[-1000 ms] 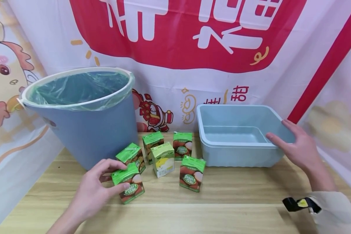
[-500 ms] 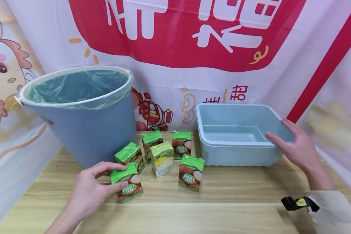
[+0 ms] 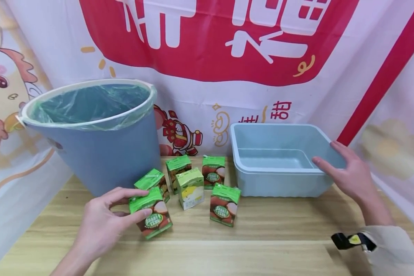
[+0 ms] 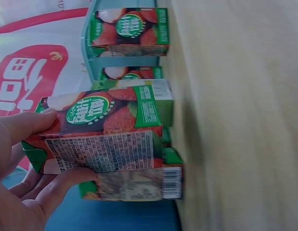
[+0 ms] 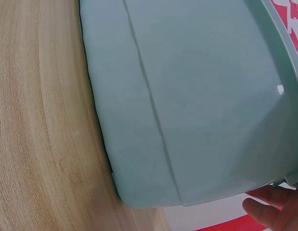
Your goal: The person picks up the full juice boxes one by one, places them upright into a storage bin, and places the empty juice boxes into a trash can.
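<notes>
My left hand [image 3: 101,220] pinches a green-topped juice carton [image 3: 154,219] with lychee pictures, thumb on its front and fingers on the far side. In the left wrist view this carton [image 4: 98,127] leans, its base seemingly just off the table. My right hand [image 3: 353,174] holds the right rim of a light blue plastic bin [image 3: 279,184], thumb over the edge. Beside the held carton are a brown-pictured carton [image 3: 163,188] and, behind, another green-topped one [image 3: 177,166]. A yellow-green carton [image 3: 191,191] and two lychee cartons, one front [image 3: 224,207], one back [image 3: 214,174], stand between the containers.
A tall blue trash can [image 3: 114,157] lined with a clear green bag stands at the left, close to the cartons. A printed cloth [image 3: 200,92] hangs behind everything. The wooden table [image 3: 227,249] stretches in front of the cartons.
The carton in my left hand has tilted slightly, its lower end swinging a little to the right. My right hand and the bin keep their place; the other cartons stand as before.
</notes>
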Available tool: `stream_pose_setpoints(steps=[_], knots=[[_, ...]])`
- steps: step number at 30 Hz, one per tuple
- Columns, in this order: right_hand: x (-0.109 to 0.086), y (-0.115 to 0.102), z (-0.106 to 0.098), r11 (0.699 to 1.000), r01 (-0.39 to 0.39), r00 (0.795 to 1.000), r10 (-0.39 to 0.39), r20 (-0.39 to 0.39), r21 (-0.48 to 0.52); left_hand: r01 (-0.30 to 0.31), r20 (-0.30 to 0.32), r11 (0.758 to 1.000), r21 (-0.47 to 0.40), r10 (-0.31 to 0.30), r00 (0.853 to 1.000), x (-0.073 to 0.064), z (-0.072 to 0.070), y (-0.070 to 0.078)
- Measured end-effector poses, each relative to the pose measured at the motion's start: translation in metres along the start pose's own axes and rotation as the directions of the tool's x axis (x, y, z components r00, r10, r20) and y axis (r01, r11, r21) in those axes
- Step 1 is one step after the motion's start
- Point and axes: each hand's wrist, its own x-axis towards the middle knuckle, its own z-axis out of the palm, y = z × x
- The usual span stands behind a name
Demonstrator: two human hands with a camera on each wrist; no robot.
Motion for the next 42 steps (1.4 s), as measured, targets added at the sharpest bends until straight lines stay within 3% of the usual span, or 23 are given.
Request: stream_pose_setpoints(steps=[9,23,29,42], knots=[[-0.001,0.000,-0.001,1.000,0.005,1.000,-0.005,-0.006,0.012,-0.131,-0.052,0.991,-0.001,0.131,0.990,0.012,-0.003,0.031],[-0.001,0.001,-0.001,1.000,-0.001,1.000,0.001,-0.009,0.007,-0.203,-0.031,0.979,-0.019,0.202,0.979,0.051,-0.001,0.083],[-0.002,0.000,0.000,1.000,-0.010,1.000,0.010,-0.003,0.001,-0.251,-0.037,0.968,-0.029,0.250,0.968,0.072,0.013,0.103],[-0.001,0.001,0.001,1.000,-0.011,1.000,0.011,-0.005,0.012,-0.279,-0.045,0.946,-0.164,0.275,0.960,0.109,0.054,0.132]])
